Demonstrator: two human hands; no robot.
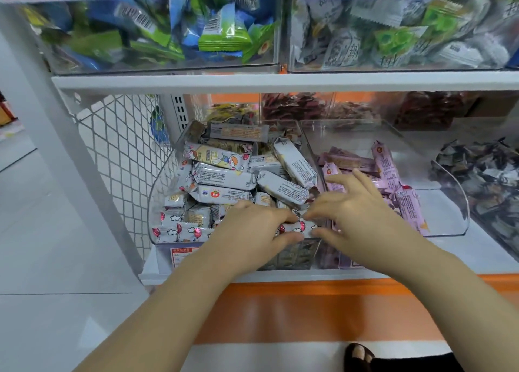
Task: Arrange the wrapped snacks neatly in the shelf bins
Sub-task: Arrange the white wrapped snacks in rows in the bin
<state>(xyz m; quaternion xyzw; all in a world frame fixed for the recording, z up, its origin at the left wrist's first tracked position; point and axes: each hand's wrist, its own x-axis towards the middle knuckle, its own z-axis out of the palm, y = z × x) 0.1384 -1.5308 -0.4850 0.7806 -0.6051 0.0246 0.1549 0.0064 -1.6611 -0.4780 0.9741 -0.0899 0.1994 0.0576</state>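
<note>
A clear plastic bin [157,194] on the lower shelf holds several white wrapped snack bars [224,177] lying at mixed angles. At its front right corner both hands meet on one white bar with red balloon print [299,227]. My left hand [252,231] pinches its left end between thumb and fingers. My right hand [356,211] pinches the right end, its other fingers spread above the divider. The neighbouring clear bin [455,225] to the right holds several pink wrapped bars [387,166].
A white wire mesh panel [120,161] closes the shelf's left side. Upper shelf bins hold blue-green packets [196,29] and grey-green packets [393,40]. Dark wrapped snacks [483,175] fill a bin at far right. An orange ledge [309,310] runs below; a sandalled foot [358,355] shows.
</note>
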